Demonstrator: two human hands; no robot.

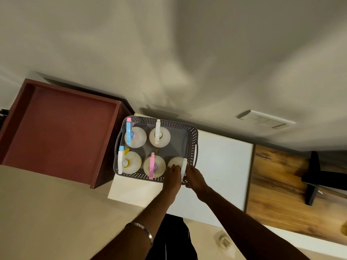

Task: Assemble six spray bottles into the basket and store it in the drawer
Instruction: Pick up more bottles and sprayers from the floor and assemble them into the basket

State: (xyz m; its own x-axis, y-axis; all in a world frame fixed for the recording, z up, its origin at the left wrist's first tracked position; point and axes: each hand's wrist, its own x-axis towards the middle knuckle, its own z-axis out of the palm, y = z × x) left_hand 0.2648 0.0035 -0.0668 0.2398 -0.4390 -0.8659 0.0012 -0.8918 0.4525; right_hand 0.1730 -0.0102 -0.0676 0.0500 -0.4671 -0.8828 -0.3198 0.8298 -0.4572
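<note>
While the view is scanned from the left, an open reddish-brown drawer (62,128) is met first, its bare floor exposed and its right wall lying just beside the grey perforated basket (194,139), which stands on a white surface (225,166). Five bottles are counted upright in the basket: a blue-triggered bottle (135,136) and a white-capped bottle (159,136) in the far row, then a yellow-collared bottle (129,162), a pink-triggered bottle (154,166) and a fifth bottle (176,162) in the near row. The far right corner of the basket is seen unfilled, so a sixth bottle is judged still owed; none is visible outside the basket. The fifth bottle is flanked by both hands: the left hand (173,175) is laid against its near side, and the right hand (194,177) is placed just right of its white spray head (183,168). Whether the fingers are closed on the bottle or merely steadying it cannot be told, as the contact is blurred. The basket's long axis is seen running left to right, with handles at its short ends, and the drawer lies directly to its left. The left hand is judged nearer the drawer, so a leftward carry along that axis is what the storing step turns on.
</note>
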